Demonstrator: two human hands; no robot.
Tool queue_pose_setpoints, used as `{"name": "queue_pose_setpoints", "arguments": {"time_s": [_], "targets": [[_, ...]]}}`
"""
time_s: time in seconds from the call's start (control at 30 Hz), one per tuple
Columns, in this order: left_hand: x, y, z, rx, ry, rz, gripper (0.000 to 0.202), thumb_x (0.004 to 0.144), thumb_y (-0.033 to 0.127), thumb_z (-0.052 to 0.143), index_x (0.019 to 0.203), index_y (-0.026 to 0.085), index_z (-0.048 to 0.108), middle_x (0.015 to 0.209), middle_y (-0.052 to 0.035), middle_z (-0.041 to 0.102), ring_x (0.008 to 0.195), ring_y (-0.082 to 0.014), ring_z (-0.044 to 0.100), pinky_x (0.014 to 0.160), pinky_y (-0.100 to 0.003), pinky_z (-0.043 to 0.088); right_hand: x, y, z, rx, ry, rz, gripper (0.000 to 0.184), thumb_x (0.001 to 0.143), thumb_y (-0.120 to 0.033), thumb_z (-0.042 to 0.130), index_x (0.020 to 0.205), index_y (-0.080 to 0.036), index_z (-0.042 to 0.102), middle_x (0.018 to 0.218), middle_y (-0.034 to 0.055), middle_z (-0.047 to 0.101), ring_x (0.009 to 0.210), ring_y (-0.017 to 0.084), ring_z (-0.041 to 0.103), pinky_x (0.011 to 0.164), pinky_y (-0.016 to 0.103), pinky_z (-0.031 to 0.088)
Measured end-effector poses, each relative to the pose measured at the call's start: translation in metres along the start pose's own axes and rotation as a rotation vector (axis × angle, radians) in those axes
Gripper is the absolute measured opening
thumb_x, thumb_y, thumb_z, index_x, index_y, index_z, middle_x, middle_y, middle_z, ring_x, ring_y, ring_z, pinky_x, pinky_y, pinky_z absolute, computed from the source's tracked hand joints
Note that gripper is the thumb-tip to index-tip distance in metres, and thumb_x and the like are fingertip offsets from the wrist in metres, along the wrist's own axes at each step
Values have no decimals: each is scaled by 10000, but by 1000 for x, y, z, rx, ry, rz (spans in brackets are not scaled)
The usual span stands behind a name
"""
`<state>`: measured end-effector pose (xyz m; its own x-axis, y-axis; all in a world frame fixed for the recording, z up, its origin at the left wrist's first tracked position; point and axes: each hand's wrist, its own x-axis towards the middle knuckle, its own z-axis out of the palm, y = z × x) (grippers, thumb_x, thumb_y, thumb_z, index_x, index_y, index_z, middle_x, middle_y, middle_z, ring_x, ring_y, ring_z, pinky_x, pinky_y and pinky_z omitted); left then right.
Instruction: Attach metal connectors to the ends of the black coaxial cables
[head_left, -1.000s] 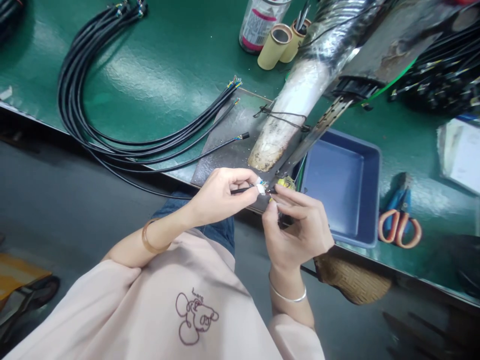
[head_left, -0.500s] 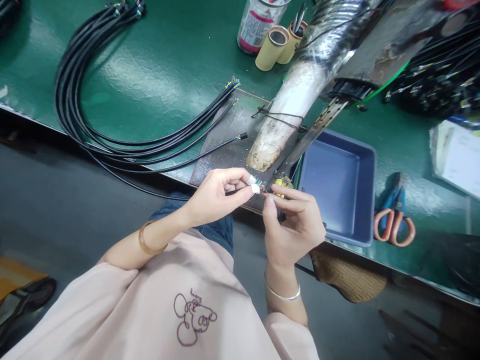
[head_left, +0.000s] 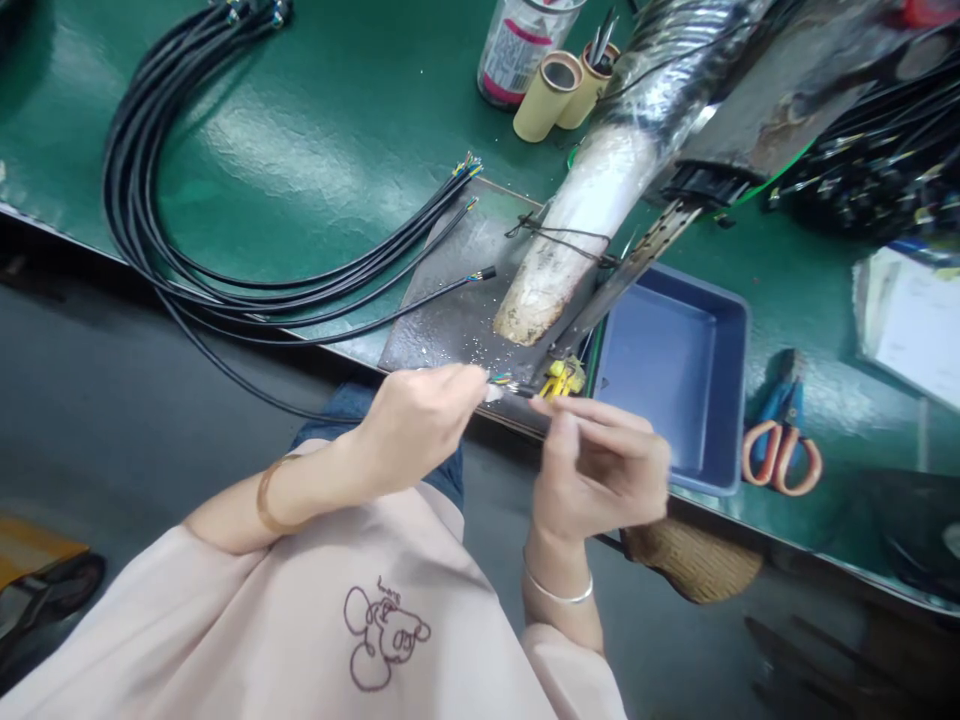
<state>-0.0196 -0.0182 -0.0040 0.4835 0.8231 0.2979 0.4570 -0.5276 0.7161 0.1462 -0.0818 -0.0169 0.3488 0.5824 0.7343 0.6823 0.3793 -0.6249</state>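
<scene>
My left hand [head_left: 424,415] is closed around the end of a black cable, and its thin coloured wires [head_left: 500,380] stick out past the fingertips. A white covering shows at a fingertip. My right hand [head_left: 600,465] pinches a small dark piece [head_left: 523,391] that meets the wire ends; its exact kind is too small to tell. Both hands are over the front edge of a grey metal plate [head_left: 427,310]. Just beyond them is the tip of a perforated metal rod resembling a soldering iron [head_left: 637,260], beside a yellow object [head_left: 562,378].
A bundle of black cables [head_left: 142,200] curves across the green table at left. A white duct [head_left: 555,240] hangs over the plate. To the right are a blue tray [head_left: 667,370], orange-handled pliers [head_left: 784,455] and papers [head_left: 911,310]. Behind stand cardboard cups [head_left: 547,95] and a jar [head_left: 521,50].
My left hand has turned over, back upward, and shifted slightly left. My right hand has moved a little right and down. A dark piece now shows between the fingertips.
</scene>
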Motion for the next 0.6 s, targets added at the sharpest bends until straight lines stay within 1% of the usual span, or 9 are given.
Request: {"name": "queue_pose_setpoints", "arguments": {"time_s": [0.07,0.13,0.2,0.3,0.33,0.4,0.47,0.5,0.6], "targets": [[-3,-5,-5,198,-53,5,339,999,183,408,719,138,594,576,-24,601,486,-112,491,506,-238,310,3,4,-5,32,83,-12,140,850,-85,710,892,-187,625,803,-24,729,585,121,709,484,234,588],[-5,-8,-7,240,-83,27,349,999,169,413,705,138,597,544,-16,590,456,-116,483,491,-244,306,7,6,-10,44,115,3,110,869,-125,706,906,-187,623,797,-27,725,533,117,692,417,219,549],[-5,-7,-5,154,-73,83,342,1008,183,434,727,135,624,591,-24,642,501,-120,549,529,-237,377,9,5,-14,30,124,7,95,875,-154,713,907,-185,630,802,-22,730,509,110,679,402,210,529],[-7,-3,1,-34,-4,128,277,1002,193,487,819,136,686,747,-45,744,645,-125,671,642,-218,487,8,-2,-19,-67,129,-60,94,859,-150,733,898,-189,656,797,-16,734,527,110,684,426,211,532],[-7,-1,2,-84,17,125,239,992,186,513,856,134,703,800,-54,765,691,-128,696,676,-214,508,8,-5,-20,-130,95,-91,111,841,-136,750,885,-191,665,806,-11,741,569,120,703,465,221,559],[-7,0,3,-159,43,115,179,964,166,563,897,120,722,848,-68,781,733,-133,712,704,-210,521,6,-10,-20,-255,-39,-151,157,803,-97,781,865,-196,676,862,7,769,693,146,748,585,246,614],[-5,2,2,-213,39,108,150,941,153,594,885,108,727,821,-65,772,713,-127,692,693,-207,511,5,-13,-17,-327,-184,-194,192,792,-70,788,875,-201,676,934,21,790,795,155,769,681,246,628],[-3,3,2,-237,30,97,147,932,152,603,865,109,726,791,-56,760,688,-120,670,675,-205,499,5,-14,-15,-330,-226,-199,196,799,-64,780,884,-204,671,949,21,794,819,153,772,704,241,627],[2,6,1,-343,0,-3,143,898,161,612,805,118,712,713,-20,707,601,-87,567,599,-189,446,5,-12,-8,-266,-245,-126,171,830,-75,748,879,-209,654,919,11,789,822,144,768,700,235,621]]}}
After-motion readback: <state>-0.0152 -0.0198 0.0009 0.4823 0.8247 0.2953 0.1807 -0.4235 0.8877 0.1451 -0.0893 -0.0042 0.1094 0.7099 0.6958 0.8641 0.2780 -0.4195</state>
